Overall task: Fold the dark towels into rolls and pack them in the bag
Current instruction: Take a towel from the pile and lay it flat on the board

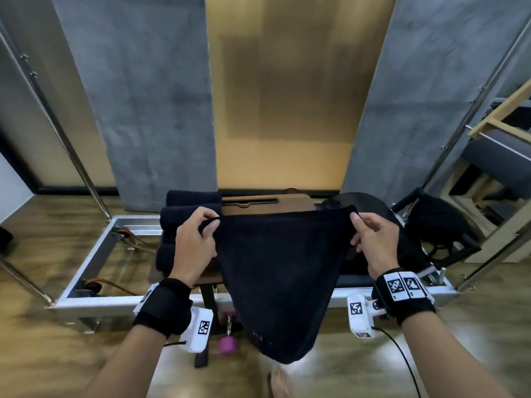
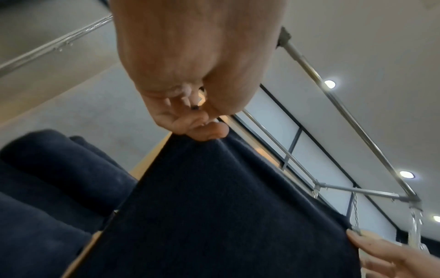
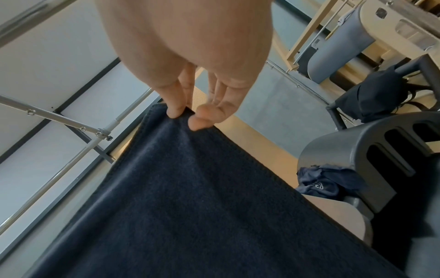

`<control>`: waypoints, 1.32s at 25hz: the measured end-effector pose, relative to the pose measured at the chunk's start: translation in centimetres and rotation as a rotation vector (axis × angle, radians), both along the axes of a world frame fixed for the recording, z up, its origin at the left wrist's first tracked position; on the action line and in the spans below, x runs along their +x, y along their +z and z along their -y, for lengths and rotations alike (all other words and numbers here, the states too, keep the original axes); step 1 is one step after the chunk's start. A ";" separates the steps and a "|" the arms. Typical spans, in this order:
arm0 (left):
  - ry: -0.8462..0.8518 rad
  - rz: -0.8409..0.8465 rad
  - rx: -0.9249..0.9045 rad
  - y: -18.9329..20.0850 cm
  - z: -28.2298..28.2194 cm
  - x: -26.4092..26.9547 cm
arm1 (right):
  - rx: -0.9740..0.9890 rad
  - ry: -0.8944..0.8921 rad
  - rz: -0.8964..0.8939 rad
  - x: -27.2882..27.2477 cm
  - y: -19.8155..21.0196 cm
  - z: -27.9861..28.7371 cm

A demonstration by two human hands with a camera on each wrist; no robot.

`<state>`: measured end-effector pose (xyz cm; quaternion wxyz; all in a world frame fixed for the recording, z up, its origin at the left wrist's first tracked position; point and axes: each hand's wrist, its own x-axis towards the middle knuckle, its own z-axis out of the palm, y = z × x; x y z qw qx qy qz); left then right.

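Fingers (image 3: pixel 177 111) of the right hand (image 1: pixel 373 239) and of the left hand (image 1: pixel 195 242) pinched on the two top corners of a dark towel (image 1: pixel 281 277), hung in the air above the wooden worktop (image 1: pixel 290 203). Best kept taut and level, corners matched, then lowered flat before folding and rolling. Rolled towels (image 1: pixel 184 222) stacked to the left; black bag (image 1: pixel 439 222) well off to the right.

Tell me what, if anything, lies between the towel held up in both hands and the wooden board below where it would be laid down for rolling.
Nothing visible blocks it. The left hand and right hand pinch the top corners of the dark towel, which hangs in front of the wooden board. Rolled towels occupy the board's left end; its near part is hidden behind the towel.
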<state>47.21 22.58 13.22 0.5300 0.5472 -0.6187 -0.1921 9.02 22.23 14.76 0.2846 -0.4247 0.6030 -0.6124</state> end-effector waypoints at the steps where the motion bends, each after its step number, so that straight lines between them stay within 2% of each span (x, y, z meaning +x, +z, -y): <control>1: 0.027 -0.065 -0.005 -0.1 1.1 -0.4 | -0.014 0.001 0.014 -0.1 -0.2 1.3; 7: 0.214 -0.388 0.100 -1.6 10.7 -3.0 | 0.041 0.074 0.182 -0.5 -2.6 10.9; 11: 0.305 -0.468 0.120 -3.7 18.2 -4.6 | 0.131 0.129 0.291 -0.3 -4.4 18.3; 19: 0.458 -0.319 0.308 -10.7 29.1 -7.2 | 0.364 0.073 0.340 0.6 -10.4 29.8; 26: 0.547 -0.209 0.502 -15.2 34.1 -8.2 | 0.577 0.105 0.283 0.6 -15.3 36.0; 29: 0.508 -0.109 0.577 -15.6 34.3 -9.4 | 0.632 0.159 0.236 0.5 -16.4 37.1; 33: 0.320 -0.064 0.460 -15.5 31.9 -10.6 | 0.566 0.185 0.196 0.1 -16.3 35.6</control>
